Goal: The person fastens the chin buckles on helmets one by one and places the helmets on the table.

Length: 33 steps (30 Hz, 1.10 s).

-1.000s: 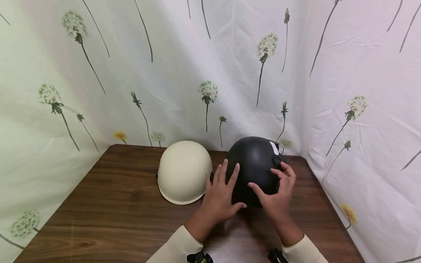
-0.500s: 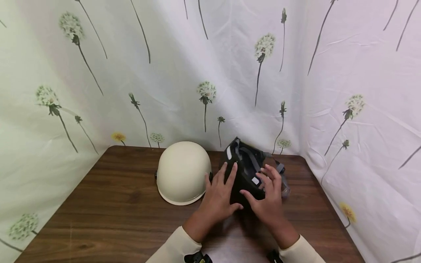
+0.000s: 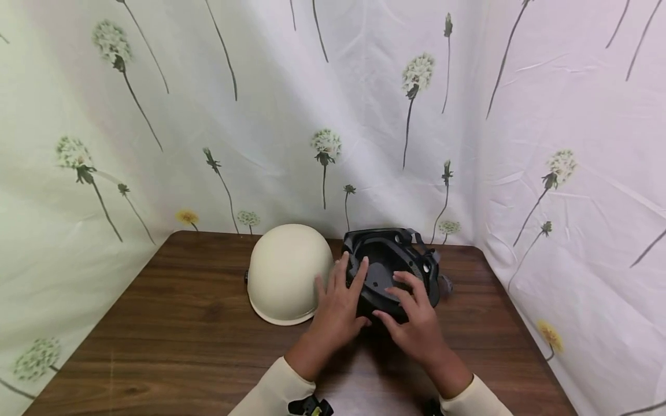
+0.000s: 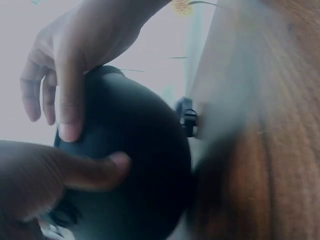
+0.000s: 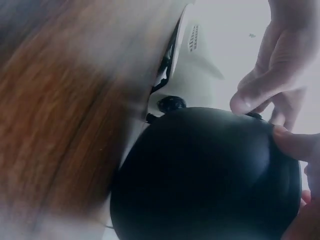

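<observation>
A black helmet (image 3: 381, 263) lies upside down on the table, its padded inside and straps facing up. My left hand (image 3: 335, 309) touches its left side with fingers nearly straight and spread. My right hand (image 3: 418, 320) is at the near rim, the bent fingers apart over the hollow. In the left wrist view, my left thumb (image 4: 107, 170) rests on the black shell (image 4: 145, 145) and my right thumb (image 4: 71, 122) meets it higher up. The right wrist view shows both thumbs near the rim of the smooth shell (image 5: 200, 170).
A cream helmet (image 3: 291, 271) sits dome up, just left of the black one and beside my left fingers. Both stand toward the back of a brown wooden table (image 3: 171, 335). Behind and at the sides hangs a white curtain (image 3: 281, 115) with dandelion prints.
The black helmet has turned over, from dome up, through tilted, to hollow up. Both hands have stayed against it, shifting slightly left. The cream helmet stays in place.
</observation>
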Each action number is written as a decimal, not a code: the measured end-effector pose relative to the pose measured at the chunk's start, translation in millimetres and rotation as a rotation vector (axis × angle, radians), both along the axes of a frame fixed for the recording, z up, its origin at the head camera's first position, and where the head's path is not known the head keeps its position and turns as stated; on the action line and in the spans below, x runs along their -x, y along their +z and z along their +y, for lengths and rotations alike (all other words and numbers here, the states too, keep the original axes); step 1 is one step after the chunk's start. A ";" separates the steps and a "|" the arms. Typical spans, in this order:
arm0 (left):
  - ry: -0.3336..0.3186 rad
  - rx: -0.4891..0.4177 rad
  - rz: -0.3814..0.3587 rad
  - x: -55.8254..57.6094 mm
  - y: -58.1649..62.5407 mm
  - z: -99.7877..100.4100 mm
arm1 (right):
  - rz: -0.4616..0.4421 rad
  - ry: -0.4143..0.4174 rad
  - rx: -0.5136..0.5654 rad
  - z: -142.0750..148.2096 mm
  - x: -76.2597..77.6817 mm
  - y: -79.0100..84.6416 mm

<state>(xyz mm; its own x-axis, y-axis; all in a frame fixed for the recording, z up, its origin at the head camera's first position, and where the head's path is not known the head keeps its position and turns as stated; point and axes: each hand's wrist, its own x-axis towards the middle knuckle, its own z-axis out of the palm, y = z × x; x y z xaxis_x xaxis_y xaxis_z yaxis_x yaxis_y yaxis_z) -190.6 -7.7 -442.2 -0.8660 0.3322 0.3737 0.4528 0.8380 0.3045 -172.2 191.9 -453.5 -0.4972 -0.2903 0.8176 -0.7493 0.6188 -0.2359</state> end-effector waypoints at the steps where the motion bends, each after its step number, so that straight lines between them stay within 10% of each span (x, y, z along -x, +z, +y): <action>1: 0.015 0.011 -0.012 0.6 0.8 -0.8 | 0.007 0.012 -0.023 -1.1 -1.1 1.2; 19: -0.202 0.030 -0.208 8.3 21.4 -33.4 | 0.030 0.109 -0.097 -6.4 -15.9 19.0; 33: -0.286 0.027 -0.220 5.1 27.0 -36.3 | -0.026 -0.022 -0.005 14.4 -10.0 33.2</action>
